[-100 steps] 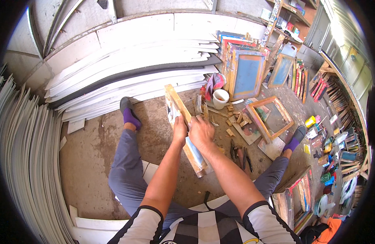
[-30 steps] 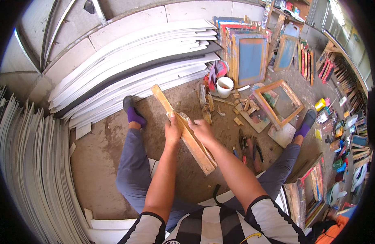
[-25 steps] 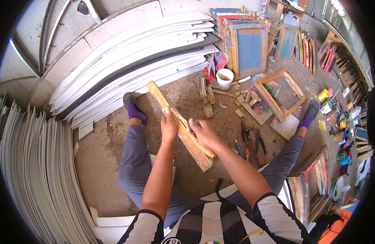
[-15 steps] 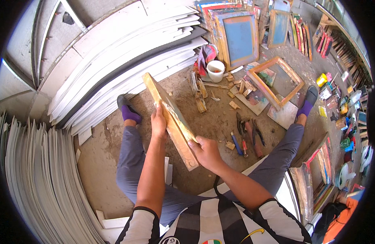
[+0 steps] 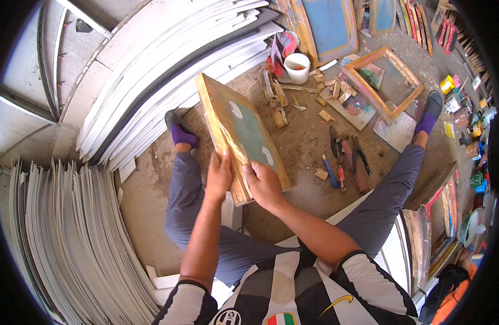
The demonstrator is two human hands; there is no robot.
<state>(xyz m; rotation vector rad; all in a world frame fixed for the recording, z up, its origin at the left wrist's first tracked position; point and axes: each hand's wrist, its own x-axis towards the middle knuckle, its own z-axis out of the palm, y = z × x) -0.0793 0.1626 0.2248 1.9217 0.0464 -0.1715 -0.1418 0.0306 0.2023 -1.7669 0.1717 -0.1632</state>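
Together, both hands (image 5: 244, 181) grip the wooden frame (image 5: 240, 135).

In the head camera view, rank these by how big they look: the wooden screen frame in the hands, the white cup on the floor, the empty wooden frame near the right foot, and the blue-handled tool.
1. Wooden screen frame in both hands, though it is nearer the camera, so its lead is unsure.
2. Empty wooden frame.
3. White cup.
4. Blue-handled tool.
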